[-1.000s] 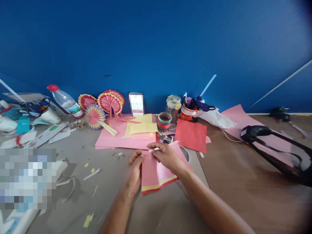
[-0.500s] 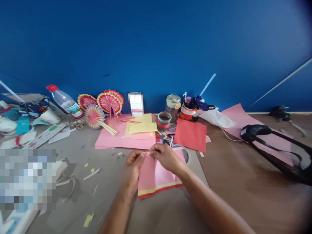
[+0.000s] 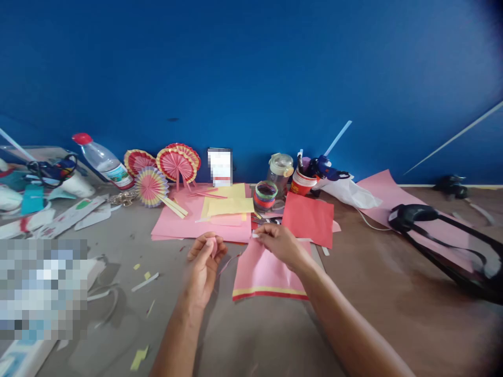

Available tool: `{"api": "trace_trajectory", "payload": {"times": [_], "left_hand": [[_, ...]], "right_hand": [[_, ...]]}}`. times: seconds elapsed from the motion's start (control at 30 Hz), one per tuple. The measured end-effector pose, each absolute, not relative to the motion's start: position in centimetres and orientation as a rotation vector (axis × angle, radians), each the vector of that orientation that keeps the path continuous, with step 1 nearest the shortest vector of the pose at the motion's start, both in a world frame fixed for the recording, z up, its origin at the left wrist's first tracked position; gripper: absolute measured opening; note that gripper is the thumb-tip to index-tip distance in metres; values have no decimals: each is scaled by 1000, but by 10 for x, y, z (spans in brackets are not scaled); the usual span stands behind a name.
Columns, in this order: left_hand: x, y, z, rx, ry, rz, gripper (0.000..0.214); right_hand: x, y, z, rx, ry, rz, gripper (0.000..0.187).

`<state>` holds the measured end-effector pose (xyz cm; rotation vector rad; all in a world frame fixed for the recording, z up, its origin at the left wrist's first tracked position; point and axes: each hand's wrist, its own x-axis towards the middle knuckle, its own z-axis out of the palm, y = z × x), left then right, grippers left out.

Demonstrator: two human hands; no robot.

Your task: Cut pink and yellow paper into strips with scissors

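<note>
A pink paper sheet (image 3: pixel 271 267) with yellow and red bands along its near edge lies on the table in front of me. Over its far edge, my right hand (image 3: pixel 283 246) is closed, its fingertips pinching a small white strip (image 3: pixel 255 235). My left hand (image 3: pixel 206 262) is off the sheet, just left of it, fingers curled and thumb against them. Something small and pinkish shows at that thumb, too small to name. A thin curved strand (image 3: pixel 230 263) shows between the left hand and the sheet.
Behind lie pink sheets (image 3: pixel 165 228), yellow paper (image 3: pixel 230 206) and a red sheet (image 3: pixel 310 217). Folded paper fans (image 3: pixel 176 163) lean near a bottle (image 3: pixel 104 162). A jar (image 3: pixel 280 170) and a cup of tools (image 3: pixel 303 183) stand by the wall. Scraps (image 3: pixel 145 283) lie left; a black strap (image 3: pixel 444 225) lies right.
My hands have come apart: the left has moved left and off the sheet, the right slightly right with the white strip. The pink sheet has shifted right and away from me.
</note>
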<state>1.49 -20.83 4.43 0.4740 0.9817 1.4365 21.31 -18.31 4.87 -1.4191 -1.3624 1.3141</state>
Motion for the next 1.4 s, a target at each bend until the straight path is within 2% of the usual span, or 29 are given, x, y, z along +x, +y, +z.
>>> {"api": "trace_trajectory", "payload": {"times": [0.07,0.23,0.47,1.0,1.4], "left_hand": [[20,-210,41,486,1023,1438,34],[23,-209,35,539,1131,1423,24],[21,-212,40,429,992,1320,42],[23,-212,39,428,911,1245,45],[30,-216,33,704,1102,1146,50]], "right_hand": [[207,-184,48,-1417,-1413,1331,16],[199,-187,49,-1453,-1499,1331,14],[198,-190,51,-1514,-1601,1276,15],[198,-190,48,-1548,-1667,1232,16],[197,-190,51,-1556,-1664,1255,15]]}}
